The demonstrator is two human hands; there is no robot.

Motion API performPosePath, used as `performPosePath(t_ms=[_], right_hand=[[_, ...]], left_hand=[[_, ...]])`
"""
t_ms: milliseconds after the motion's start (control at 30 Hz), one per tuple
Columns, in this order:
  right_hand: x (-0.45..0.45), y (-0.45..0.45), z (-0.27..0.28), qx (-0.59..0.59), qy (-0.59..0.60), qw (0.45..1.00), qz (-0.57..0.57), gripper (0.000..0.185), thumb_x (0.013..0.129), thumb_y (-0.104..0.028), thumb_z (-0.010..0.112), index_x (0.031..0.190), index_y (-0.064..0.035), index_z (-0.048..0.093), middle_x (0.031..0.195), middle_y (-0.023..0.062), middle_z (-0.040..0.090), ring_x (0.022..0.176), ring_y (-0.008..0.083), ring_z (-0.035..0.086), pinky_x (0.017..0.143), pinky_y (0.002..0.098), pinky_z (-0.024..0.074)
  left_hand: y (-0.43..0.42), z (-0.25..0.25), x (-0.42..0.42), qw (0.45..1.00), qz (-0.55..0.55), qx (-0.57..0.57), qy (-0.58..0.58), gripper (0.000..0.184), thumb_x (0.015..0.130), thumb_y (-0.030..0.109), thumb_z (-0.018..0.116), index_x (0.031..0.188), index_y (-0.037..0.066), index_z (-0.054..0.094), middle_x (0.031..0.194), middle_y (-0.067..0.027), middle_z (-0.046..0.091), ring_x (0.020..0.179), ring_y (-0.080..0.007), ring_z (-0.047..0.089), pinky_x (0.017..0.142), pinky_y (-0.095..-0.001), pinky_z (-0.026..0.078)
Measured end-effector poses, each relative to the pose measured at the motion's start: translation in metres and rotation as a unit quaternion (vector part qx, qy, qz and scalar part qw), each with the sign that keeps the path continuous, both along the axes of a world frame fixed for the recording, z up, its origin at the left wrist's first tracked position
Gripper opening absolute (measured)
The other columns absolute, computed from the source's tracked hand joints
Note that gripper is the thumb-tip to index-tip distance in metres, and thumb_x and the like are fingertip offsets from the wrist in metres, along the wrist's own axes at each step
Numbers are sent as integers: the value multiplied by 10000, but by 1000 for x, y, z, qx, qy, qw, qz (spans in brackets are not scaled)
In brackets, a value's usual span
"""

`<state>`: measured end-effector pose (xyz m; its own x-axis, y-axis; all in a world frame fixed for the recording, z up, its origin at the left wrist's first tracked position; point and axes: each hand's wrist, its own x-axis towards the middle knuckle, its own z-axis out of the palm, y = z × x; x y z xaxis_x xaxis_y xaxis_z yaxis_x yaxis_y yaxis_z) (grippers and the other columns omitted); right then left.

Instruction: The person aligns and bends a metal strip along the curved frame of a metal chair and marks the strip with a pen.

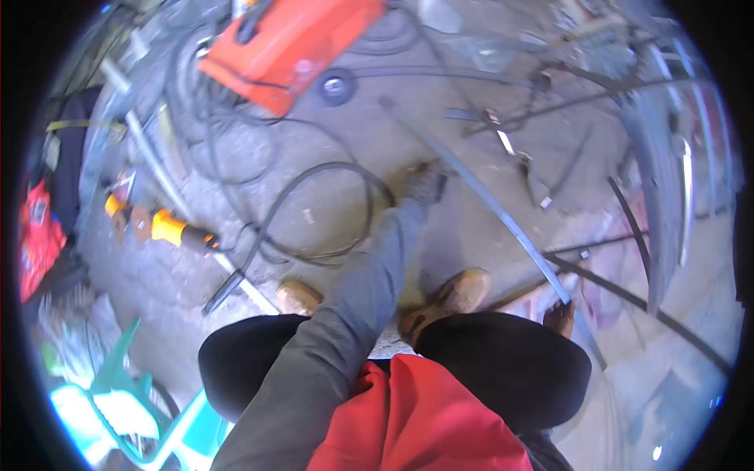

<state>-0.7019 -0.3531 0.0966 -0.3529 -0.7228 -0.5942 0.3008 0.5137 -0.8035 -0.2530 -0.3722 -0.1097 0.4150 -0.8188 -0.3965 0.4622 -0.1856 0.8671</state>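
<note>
A long grey flat metal bar [503,216] runs diagonally over the floor, from upper centre down to the right. My right hand [559,318] is closed round its lower part beside my right knee. The grey-sleeved left arm reaches forward between my knees. At its end, my left hand [424,184] looks dark and blurred, low over the floor and just left of the bar. Its fingers cannot be made out, nor whether it touches the bar.
An orange-red case [290,47] lies at the top, beside a dark round disc [336,86]. Black cable [275,208] loops on the floor. Left are a yellow-black power tool [177,231] and a pale bar [157,161]. More metal strips [652,310] lie right; a turquoise plastic object [114,377] stands lower left.
</note>
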Motion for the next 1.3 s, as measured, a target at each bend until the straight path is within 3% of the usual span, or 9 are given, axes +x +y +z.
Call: performPosePath(t_ms=[133,233,367,433,567,700,833,1033,1300], right_hand=[[-24,-17,-56,154,-4,987,47,471,911,-630,491,948,-167,572,767,-15,540,644,149,447,583,288,384],[-13,-26,-64,248,-30,966,72,611,859,-739,451,917,-147,591,741,9,572,602,154,491,562,299,414],[68,-36,-20,373,102,791,474,815,848,-789,381,917,-30,672,716,84,660,586,179,609,549,306,484],[131,-44,15,345,114,731,578,793,872,-752,396,933,-14,679,737,88,668,597,171,610,545,295,484],[239,-72,53,219,146,596,758,592,950,-556,494,1028,6,664,839,84,674,660,139,615,607,261,498],[349,-101,79,-10,229,475,850,418,919,-349,648,1098,28,626,871,63,631,744,115,586,689,276,495],[491,-121,140,-123,257,344,895,386,909,-322,663,1109,7,632,789,50,605,733,127,550,684,302,467],[716,-136,192,-413,268,397,774,403,921,-373,638,1014,19,658,770,10,614,701,104,534,631,281,445],[979,-226,30,-494,369,71,784,239,840,-256,582,881,-40,675,780,99,669,725,237,641,678,344,501]], left_hand=[[-4,12,-2,984,-85,123,-93,486,899,550,524,903,88,673,788,-58,650,603,-159,576,504,-321,464],[5,141,78,908,-349,176,-153,533,899,564,497,919,70,696,908,-104,682,692,-179,628,608,-358,513],[23,193,133,568,-626,180,-503,479,926,483,478,1062,75,689,1084,-122,689,1001,-327,648,890,-456,492],[57,207,174,550,-634,171,-516,496,932,486,463,1136,85,670,1147,-150,663,1073,-361,611,950,-475,457],[128,123,270,600,-588,165,-517,519,938,479,464,1267,93,576,1264,-141,598,1198,-336,535,1033,-417,407],[178,140,317,856,-128,351,-358,421,925,402,479,1100,51,633,1115,-198,644,1035,-381,610,894,-454,469],[188,114,324,791,28,337,-509,307,902,331,520,998,49,594,1034,-191,643,971,-399,608,867,-481,467],[172,113,316,724,108,358,-580,318,874,321,523,1074,83,590,1066,-205,596,996,-411,564,877,-519,436],[171,99,328,783,139,365,-484,360,886,394,543,1132,142,619,1134,-201,603,1061,-430,555,946,-544,396]])
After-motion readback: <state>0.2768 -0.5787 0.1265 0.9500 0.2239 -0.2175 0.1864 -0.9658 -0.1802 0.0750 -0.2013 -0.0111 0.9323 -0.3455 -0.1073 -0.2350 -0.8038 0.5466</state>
